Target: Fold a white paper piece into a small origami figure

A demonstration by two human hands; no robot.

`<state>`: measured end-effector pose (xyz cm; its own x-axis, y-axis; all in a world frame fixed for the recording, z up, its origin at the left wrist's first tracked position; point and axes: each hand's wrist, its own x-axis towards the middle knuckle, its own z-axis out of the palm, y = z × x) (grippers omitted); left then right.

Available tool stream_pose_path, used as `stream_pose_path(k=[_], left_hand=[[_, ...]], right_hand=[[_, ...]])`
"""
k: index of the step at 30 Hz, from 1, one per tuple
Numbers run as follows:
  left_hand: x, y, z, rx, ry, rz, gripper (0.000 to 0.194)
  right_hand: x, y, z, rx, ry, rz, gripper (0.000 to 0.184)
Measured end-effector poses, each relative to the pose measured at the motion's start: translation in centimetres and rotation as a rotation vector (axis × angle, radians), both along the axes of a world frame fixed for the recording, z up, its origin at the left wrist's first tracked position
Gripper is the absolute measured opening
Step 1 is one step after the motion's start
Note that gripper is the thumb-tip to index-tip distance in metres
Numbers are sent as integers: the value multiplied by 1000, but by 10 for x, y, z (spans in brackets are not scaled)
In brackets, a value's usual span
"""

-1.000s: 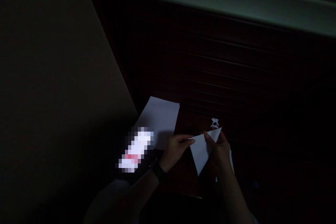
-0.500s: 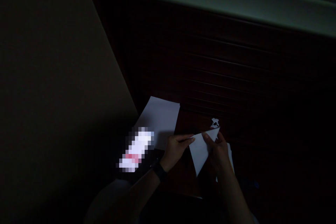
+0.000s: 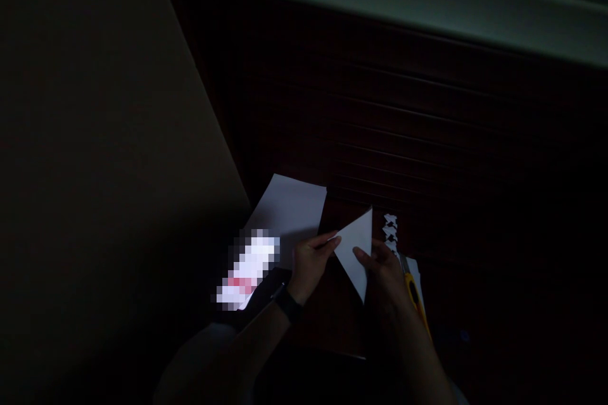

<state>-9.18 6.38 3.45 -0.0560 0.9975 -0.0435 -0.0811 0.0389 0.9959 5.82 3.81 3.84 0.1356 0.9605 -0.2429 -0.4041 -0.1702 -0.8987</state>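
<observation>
Between my hands is a white sheet of paper (image 3: 355, 247), folded into a triangle with one point up and one down. My left hand (image 3: 311, 266) pinches its left corner between thumb and fingers. At its right edge, my right hand (image 3: 384, 266) has the thumb on the front face and the fingers behind. Just right of that hand lies a yellow-handled tool (image 3: 416, 297), partly covered by my forearm; its kind is hard to make out in the dark. Cut-out white paper (image 3: 390, 231) with a zigzag outline lies beyond my right hand.
Flat white sheets (image 3: 294, 209) lie at the left, beside a bright, pixelated phone-like screen (image 3: 247, 272). More white paper (image 3: 414, 266) sits under the yellow-handled tool. A dark slatted panel (image 3: 380, 114) rises behind, with a pale wall (image 3: 118, 139) at left.
The folded paper has turned, its right-hand corner swinging up and left. My right hand has shifted slightly left, uncovering the yellow-handled tool and more of the cut-out paper.
</observation>
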Motion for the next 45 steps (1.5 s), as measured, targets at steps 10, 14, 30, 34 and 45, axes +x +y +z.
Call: stream_pose_path(k=[10,14,30,34,45], left_hand=[[0,-5,8,117,170,91,27],[1,-7,10,137,203,101,25],[3,-4,4,11,-2,-203,31],[3,-5,6,70,50,-200,27],[4,-12,26,306,174,-291,29]], right_hand=[[3,2,7,-81,-416,-210,27],[4,3,6,-42,-629,-248,27],[14,6,1,-22,124,-114,28],[13,6,-1,-4,114,-146,26],[-6,-2,3,25,-128,23,30]])
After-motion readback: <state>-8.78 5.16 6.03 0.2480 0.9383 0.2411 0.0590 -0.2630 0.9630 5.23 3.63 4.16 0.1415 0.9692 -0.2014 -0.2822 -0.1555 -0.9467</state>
